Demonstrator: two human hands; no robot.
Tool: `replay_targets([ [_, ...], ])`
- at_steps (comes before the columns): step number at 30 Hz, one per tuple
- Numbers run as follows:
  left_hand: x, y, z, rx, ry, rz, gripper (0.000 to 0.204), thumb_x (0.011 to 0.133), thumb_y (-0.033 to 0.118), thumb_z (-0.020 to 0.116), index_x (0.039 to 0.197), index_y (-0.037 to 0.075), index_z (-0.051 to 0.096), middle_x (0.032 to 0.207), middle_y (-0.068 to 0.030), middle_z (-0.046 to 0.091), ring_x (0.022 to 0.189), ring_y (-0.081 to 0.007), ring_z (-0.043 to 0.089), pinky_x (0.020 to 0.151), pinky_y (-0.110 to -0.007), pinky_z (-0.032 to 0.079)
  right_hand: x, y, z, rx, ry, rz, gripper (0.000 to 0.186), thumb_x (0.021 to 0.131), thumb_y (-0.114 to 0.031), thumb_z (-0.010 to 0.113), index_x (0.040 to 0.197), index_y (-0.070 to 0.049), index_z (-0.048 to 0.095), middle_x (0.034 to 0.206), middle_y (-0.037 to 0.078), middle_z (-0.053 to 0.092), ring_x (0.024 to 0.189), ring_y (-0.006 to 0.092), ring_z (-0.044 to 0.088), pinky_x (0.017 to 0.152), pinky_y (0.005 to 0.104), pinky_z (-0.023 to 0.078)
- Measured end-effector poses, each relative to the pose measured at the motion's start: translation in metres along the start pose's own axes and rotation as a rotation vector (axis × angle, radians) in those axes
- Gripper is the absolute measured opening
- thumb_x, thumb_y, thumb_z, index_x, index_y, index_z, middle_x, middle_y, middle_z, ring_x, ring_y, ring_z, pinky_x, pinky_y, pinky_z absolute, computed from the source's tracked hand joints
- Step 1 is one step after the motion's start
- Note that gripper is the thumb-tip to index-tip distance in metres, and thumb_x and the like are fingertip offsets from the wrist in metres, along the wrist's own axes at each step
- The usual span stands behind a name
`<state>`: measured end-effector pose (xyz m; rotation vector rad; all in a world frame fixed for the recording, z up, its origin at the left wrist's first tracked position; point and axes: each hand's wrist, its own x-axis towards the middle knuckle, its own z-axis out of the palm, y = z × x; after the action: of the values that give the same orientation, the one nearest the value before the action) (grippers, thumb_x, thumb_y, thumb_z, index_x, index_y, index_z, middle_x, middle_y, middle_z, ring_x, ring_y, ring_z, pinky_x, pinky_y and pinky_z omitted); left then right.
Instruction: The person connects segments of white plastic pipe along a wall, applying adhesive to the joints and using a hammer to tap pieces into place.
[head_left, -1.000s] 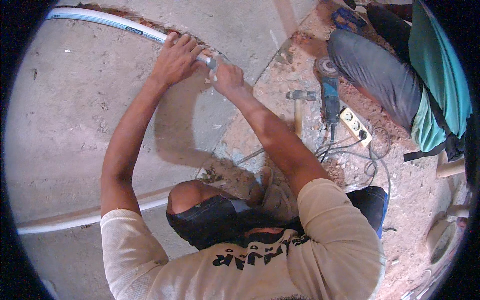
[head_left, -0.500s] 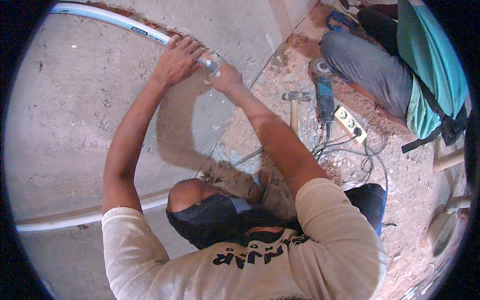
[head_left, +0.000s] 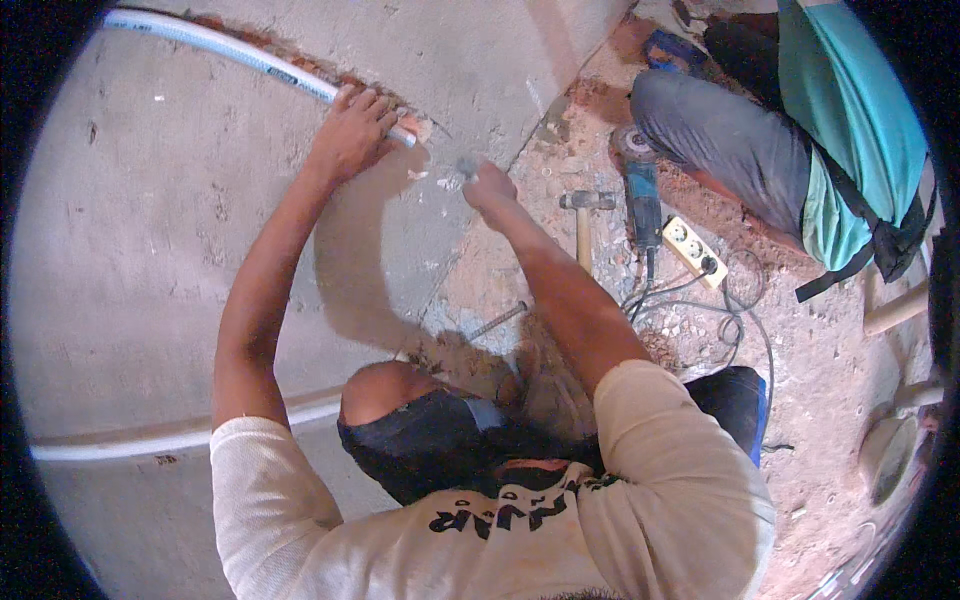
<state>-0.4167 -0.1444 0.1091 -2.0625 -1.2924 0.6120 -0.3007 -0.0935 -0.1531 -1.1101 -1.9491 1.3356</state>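
Note:
A white plastic pipe point(head_left: 230, 48) with a blue stripe runs along a chased groove in the grey plastered wall, from the upper left. My left hand point(head_left: 352, 132) is wrapped round it close to its bare cut end. Apart from that end, to the right, my right hand point(head_left: 492, 192) is closed on a small grey pipe fitting point(head_left: 467, 168), which is smeared by motion. Its exact shape cannot be made out.
On the rubble-strewn floor at right lie a hammer point(head_left: 585, 225), an angle grinder point(head_left: 643, 200) and a power strip point(head_left: 695, 252) with looped cables. A metal rod point(head_left: 498, 320) lies near my knee. Beside the grinder squats another person point(head_left: 720, 150). A second white pipe point(head_left: 180, 442) crosses the wall, lower left.
My right hand has drawn away from the pipe's end, to the right and slightly down, taking the grey fitting off it. My left hand stays on the pipe.

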Motion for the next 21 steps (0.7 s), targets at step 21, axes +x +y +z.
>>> replay_targets([
  [21,0.088,0.194,0.009,-1.953,0.102,-0.581,0.059,0.092,0.032,0.064,0.137,-0.001,0.046,0.134,-0.0189,0.052,0.126,-0.0294,0.047,0.106,-0.04,0.036,-0.066,0.018,-0.126,0.489,-0.009,-0.081,0.042,0.089,-0.037,0.059,0.122,-0.011,0.056,0.118,0.008,0.063,0.12,0.0231,0.051,0.112,0.0454,0.026],
])
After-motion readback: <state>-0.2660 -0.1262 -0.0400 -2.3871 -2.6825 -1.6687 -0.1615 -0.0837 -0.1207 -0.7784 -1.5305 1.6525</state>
